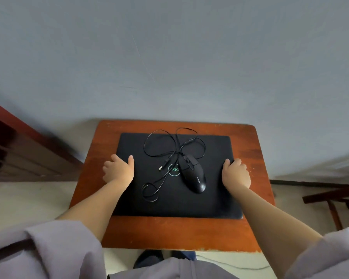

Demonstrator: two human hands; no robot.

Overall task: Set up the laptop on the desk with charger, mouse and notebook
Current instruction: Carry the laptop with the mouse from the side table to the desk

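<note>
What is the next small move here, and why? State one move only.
Probably lift the mouse and its loose cable off the closed laptop and set them on the bare desk to the right. Both lie on the lid, so it cannot open cleanly. The left hand and right hand rest at the laptop's side edges; the right is nearer the mouse.

closed laptop on the worktop, our hands at its sides

we see the black laptop (175,202) lying shut and flat on the reddish-brown worktop (248,234), a wall close behind it. on the lid rests a black wired mouse (194,175), its cable (159,143) looped loosely across the lid, the usb plug (161,167) lying near the round logo. our left hand (118,170) grips the laptop's left edge, thumb on the lid; our right hand (236,174) curls over the right edge. grey sleeves (54,250) fill the bottom corners.
</note>
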